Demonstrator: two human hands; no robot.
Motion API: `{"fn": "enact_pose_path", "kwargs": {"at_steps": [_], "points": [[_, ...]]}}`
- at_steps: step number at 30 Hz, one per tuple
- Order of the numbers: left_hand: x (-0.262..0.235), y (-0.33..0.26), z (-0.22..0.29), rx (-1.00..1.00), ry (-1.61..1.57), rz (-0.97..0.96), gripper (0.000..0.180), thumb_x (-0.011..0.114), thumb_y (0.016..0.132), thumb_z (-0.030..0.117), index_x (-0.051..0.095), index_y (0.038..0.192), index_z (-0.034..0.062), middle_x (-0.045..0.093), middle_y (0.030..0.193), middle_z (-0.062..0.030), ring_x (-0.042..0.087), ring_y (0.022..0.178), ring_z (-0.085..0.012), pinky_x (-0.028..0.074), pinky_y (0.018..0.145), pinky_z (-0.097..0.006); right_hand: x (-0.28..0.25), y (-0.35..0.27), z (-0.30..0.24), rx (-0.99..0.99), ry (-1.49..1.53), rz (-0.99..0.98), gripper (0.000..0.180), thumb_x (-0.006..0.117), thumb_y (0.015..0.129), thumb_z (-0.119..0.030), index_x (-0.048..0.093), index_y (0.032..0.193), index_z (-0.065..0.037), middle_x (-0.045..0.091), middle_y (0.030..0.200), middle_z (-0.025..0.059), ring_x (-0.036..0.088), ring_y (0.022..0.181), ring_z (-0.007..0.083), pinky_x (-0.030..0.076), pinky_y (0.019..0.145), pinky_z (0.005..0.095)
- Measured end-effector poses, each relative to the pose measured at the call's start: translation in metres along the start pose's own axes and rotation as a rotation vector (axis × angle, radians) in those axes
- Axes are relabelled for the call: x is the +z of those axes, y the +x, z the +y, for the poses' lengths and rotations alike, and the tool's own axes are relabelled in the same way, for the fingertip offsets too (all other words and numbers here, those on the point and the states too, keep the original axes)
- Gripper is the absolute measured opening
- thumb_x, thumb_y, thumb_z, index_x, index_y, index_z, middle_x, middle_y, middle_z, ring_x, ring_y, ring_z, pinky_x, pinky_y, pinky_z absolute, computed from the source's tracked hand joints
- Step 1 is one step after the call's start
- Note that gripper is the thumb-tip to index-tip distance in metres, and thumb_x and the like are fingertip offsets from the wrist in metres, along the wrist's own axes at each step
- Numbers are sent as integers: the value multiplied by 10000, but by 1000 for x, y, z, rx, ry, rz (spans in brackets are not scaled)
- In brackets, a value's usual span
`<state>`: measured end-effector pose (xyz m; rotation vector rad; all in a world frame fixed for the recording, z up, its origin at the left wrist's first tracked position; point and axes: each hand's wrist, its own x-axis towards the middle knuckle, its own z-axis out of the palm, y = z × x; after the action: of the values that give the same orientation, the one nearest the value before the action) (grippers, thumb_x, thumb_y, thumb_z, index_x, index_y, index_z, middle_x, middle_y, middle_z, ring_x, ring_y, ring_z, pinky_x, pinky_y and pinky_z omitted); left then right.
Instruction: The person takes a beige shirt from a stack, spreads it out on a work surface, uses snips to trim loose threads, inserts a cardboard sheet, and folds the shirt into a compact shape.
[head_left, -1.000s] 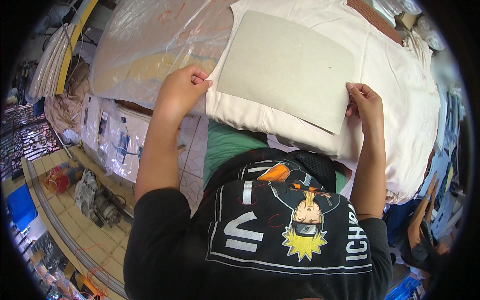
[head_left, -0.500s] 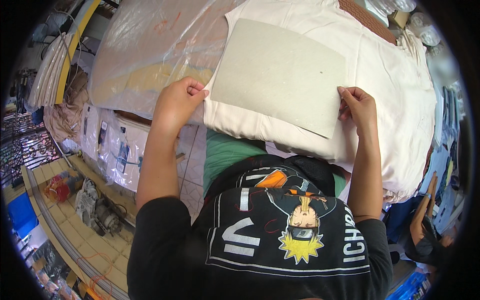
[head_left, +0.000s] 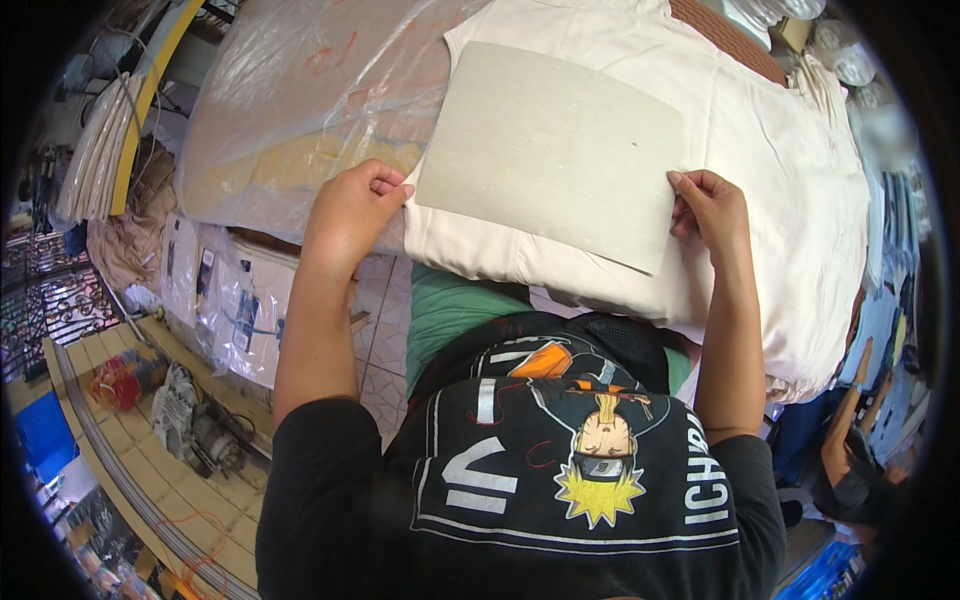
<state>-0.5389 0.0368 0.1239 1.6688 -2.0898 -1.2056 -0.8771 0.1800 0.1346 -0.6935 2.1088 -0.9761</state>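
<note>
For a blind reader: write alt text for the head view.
Seen from above, a person's left hand and right hand pinch opposite edges of a grey cardboard sheet lying on a cream shirt. Clear plastic sheeting lies to the left.

One head view looks steeply down from close above the person's chest, facing the table [head_left: 300, 110] ahead; floor at left, fisheye bending the rim.
</note>
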Motion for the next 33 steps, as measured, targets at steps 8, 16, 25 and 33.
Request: {"fn": "enact_pose_path", "kwargs": {"at_steps": [8, 16, 25, 33], "points": [[-12, -3, 0, 52, 126, 79, 262, 659, 824, 238, 645, 885, -16, 639, 767, -50, 561, 691, -110, 456, 668, -259, -8, -6, 0, -32, -49, 39, 282, 668, 841, -253, 649, 848, 28, 603, 614, 76, 532, 468, 105, 418, 419, 227], [-24, -38, -33, -164, 72, -610, 259, 664, 824, 267, 666, 884, 15, 652, 812, -30, 562, 710, -116, 464, 700, -274, -90, -52, 38, -48, -107, 346, 336, 674, 822, -360, 665, 937, -43, 636, 660, 32, 558, 485, 72, 293, 410, 183], [104, -6, -114, -155, 405, -505, 721, 812, 640, 399, 572, 1155, -45, 613, 1139, -168, 547, 1100, -271, 432, 911, -343, -202, -145, 144, 300, -173, 349, 302, 633, 834, -356, 658, 872, -57, 628, 648, 35, 568, 490, 99, 330, 411, 214], [94, -33, -79, 144, 714, -453, 628, 716, 710, 472, 624, 1080, -27, 640, 1008, -231, 614, 976, -353, 466, 852, -378, -176, -157, 169, 6, -280, 219, 299, 673, 830, -298, 659, 848, 1, 662, 719, 68, 615, 626, 140, 456, 563, 265]]}}
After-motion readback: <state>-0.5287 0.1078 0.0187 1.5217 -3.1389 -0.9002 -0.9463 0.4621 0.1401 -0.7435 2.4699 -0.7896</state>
